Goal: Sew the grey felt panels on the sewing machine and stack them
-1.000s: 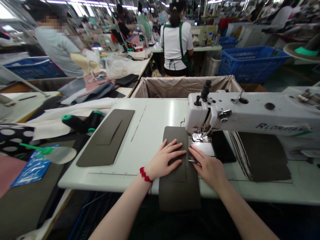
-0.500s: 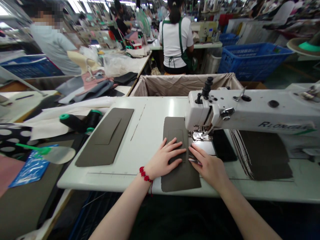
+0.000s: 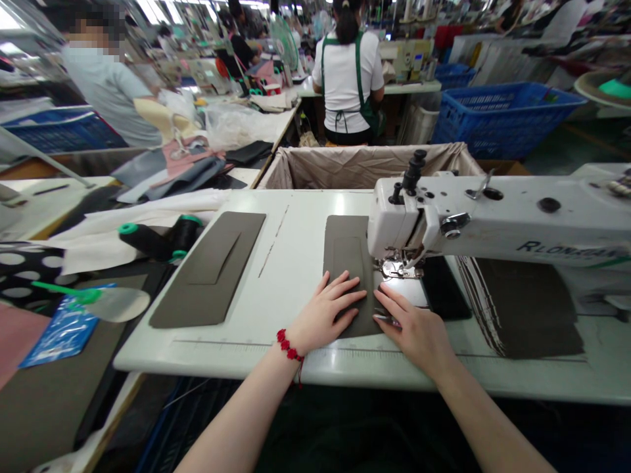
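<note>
Left hand (image 3: 325,315) is flat on the near end of the grey panel (image 3: 345,253), fingers spread and pressing down. The panel lies on the white table (image 3: 296,263), running toward 12 o'clock beside the sewing machine (image 3: 493,223). Right hand (image 3: 414,328) sits at the panel's 3 o'clock edge, presser foot (image 3: 397,268) at its 12. There's a small metal bit (image 3: 384,318) under its fingers, and I honestly can't tell if it's pinched. Another grey panel (image 3: 211,269) lies off at 9 o'clock.

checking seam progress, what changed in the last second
The grey panel slid away from the person, under the sewing machine; its near end, earlier hanging off the table, now lies on it. Left hand and right hand stayed flat on the panel; the grey stack at left did not move.
</note>
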{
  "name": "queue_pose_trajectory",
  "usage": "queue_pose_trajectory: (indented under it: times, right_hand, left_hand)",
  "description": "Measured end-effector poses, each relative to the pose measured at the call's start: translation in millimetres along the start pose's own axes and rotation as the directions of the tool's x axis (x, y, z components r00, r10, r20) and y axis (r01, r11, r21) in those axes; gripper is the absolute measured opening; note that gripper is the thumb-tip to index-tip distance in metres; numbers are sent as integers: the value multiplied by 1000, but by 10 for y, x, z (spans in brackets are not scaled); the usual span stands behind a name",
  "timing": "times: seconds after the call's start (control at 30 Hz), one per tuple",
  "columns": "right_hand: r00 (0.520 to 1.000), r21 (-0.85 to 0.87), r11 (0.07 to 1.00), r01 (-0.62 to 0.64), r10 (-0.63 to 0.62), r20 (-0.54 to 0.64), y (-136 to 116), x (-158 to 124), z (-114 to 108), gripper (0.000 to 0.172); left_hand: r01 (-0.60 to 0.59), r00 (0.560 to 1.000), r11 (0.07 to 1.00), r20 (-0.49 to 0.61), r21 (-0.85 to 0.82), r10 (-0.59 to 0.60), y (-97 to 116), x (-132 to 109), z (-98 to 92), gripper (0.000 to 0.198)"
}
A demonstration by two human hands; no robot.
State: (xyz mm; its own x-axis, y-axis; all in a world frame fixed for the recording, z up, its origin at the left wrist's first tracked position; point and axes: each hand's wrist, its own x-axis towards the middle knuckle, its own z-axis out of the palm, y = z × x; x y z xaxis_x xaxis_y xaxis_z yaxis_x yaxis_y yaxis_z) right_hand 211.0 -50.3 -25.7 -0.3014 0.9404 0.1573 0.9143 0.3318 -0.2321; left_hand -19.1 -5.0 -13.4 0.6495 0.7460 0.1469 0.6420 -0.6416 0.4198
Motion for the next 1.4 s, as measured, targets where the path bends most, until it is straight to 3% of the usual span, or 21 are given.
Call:
queue_pose_trajectory:
  times: [0.6,0.9,1.17,1.4]
  right_hand:
    - [1000,9,1000,-8,8,5,18,-5,5,47]
    - [999,28,999,-35,34,7,37,-24,23,47]
    - [999,23,999,-36,35,7,57,-22,66,49]
    - [999,31,999,-28,28,15,58,-22,65,49]
  left_hand:
    - [-3,1000,998,11,66,2,26,18,58,45]
    - [10,996,990,81,141,-22,-74,221,12,59]
    - [21,1000,988,4,152,-22,-191,280,104,56]
    - [18,1000,978,1,206,-19,-184,286,113,60]
